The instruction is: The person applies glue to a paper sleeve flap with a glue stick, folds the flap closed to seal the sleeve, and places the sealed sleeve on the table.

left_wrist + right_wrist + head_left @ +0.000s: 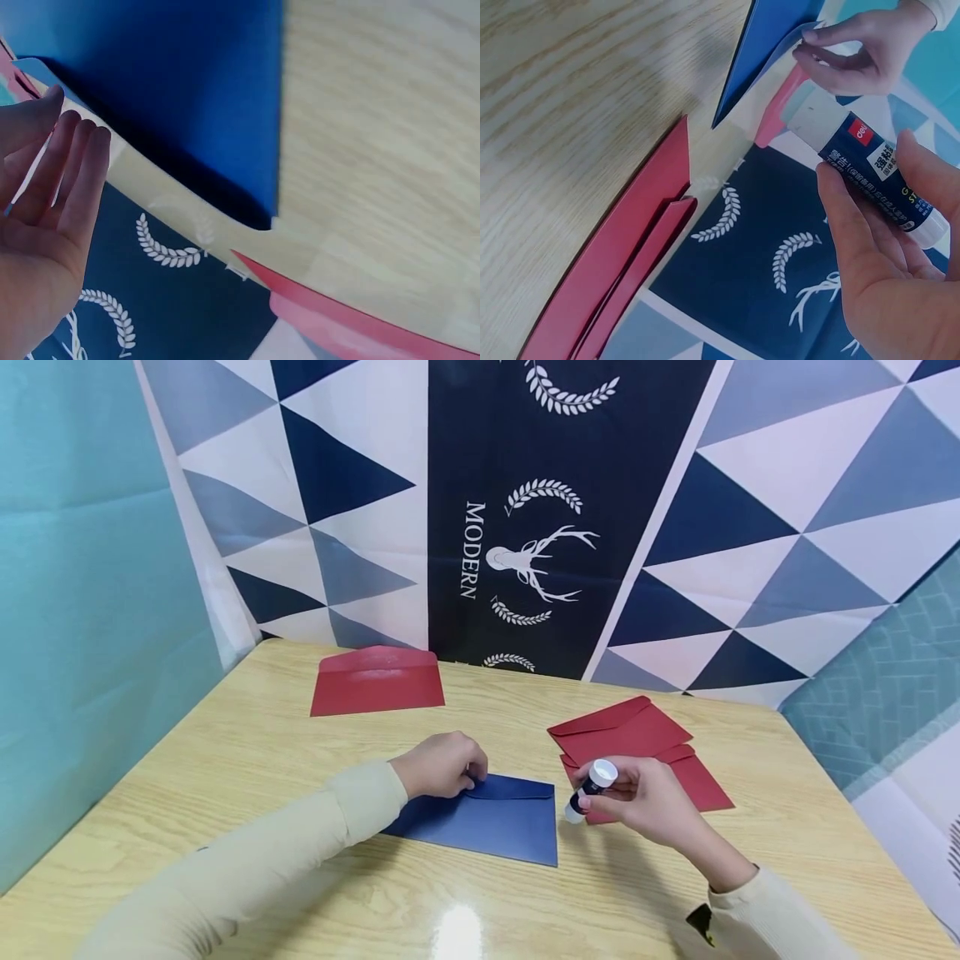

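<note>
A blue envelope (495, 828) lies on the wooden table in front of me, its flap (513, 788) along the far side. My left hand (441, 765) pinches the flap's edge near the middle; in the left wrist view the flap stands slightly raised from the envelope body (187, 97). My right hand (648, 800) holds a glue stick (585, 797) tilted, just right of the envelope and above the table. The right wrist view shows the dark blue label of the glue stick (870, 161), with a whitish end pointing toward the left hand (862, 52).
Two red envelopes (637, 731) overlap at the right, partly behind the right hand. Another red envelope (378, 689) lies at the back left with its flap opened out. A patterned cloth (360, 485) hangs behind the table's (315, 893) far edge.
</note>
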Motion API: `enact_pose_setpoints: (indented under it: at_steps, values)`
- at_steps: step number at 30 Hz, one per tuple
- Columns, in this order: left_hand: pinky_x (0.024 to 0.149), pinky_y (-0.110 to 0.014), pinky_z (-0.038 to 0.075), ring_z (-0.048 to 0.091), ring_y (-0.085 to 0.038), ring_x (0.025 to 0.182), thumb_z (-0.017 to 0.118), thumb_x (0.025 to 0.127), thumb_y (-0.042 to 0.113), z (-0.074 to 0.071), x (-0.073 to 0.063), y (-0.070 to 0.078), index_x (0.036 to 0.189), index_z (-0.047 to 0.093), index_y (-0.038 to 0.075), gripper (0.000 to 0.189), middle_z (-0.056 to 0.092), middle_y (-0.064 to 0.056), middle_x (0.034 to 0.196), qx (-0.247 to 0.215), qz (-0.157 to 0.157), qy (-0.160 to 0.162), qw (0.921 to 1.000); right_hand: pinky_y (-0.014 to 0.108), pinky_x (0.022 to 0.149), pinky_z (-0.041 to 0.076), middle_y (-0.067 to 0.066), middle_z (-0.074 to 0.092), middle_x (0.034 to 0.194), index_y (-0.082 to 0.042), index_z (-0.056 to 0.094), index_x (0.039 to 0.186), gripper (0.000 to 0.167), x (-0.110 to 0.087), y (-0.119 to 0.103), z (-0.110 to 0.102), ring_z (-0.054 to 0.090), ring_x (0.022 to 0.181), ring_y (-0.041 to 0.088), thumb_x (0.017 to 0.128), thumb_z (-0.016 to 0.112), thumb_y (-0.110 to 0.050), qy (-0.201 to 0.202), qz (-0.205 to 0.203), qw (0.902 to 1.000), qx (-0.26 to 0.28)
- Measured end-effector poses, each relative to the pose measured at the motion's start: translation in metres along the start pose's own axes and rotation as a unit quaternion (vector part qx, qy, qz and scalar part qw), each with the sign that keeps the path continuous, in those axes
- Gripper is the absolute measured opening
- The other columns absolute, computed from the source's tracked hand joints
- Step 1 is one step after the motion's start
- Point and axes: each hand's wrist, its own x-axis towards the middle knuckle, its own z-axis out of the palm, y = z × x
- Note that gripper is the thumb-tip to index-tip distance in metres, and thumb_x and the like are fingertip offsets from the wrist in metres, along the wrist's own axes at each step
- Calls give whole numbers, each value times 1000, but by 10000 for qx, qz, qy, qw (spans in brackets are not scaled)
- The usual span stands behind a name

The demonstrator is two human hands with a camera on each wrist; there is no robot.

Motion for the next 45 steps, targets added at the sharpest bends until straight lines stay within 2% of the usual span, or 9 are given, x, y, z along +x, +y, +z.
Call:
enact_pose_setpoints:
  at_steps: [6,14,20,24,28,32,39,45]
  values:
    - [74,-24,54,60,-8,74,71,82,4,4,-6,-2,87,74,13,11,70,2,79,8,-68,131,9999,19,71,57,13,74,98,-4,70,104,31,0,1,0,70,80,0,77,79,-15,-6,-72,10000,58]
    - [80,-28,57,67,-10,84,70,84,5,10,-8,2,92,74,14,13,72,2,90,429,22,310,9986,19,69,57,13,74,98,-5,70,104,31,1,0,-3,70,79,0,77,80,-14,32,-81,10000,-12]
    - [83,-26,56,67,-10,85,68,84,1,9,-9,-7,92,75,14,17,73,3,91,178,164,125,9996,18,70,57,12,74,98,-4,70,105,32,-2,1,-2,71,80,1,76,80,-15,10,28,10000,30]
    - [81,-26,56,66,-10,83,67,83,-3,3,-14,-15,91,75,13,20,74,2,90,35,157,62,9999,18,71,57,12,74,96,-5,70,103,31,-4,2,0,70,79,1,76,80,-14,19,1,10000,8]
    - [76,-25,55,62,-9,75,67,81,-3,-1,-20,-21,87,74,13,18,72,2,84,95,23,79,9999,18,70,57,11,73,94,-6,70,102,29,-3,3,-1,70,78,1,76,80,-13,23,-66,10000,-25]
    - [71,-23,53,57,-8,69,68,81,-2,-2,-24,-22,82,72,13,16,70,2,78,83,-170,60,9998,19,70,57,12,74,95,-6,70,103,29,-2,2,-2,70,78,1,76,80,-14,4,-67,10000,-34]
    - [75,-27,56,62,-10,73,70,81,0,1,-27,-19,84,73,12,13,71,0,79,391,-154,226,9989,19,70,57,13,74,97,-4,70,104,31,-1,1,-1,71,80,2,76,80,-13,10,-59,10000,68]
    - [74,-26,56,60,-9,72,69,80,-2,-1,-27,-21,83,73,13,15,71,1,80,160,-183,226,9994,19,69,57,12,74,96,-5,70,104,32,-3,1,-2,70,78,2,76,80,-14,16,5,10000,22]
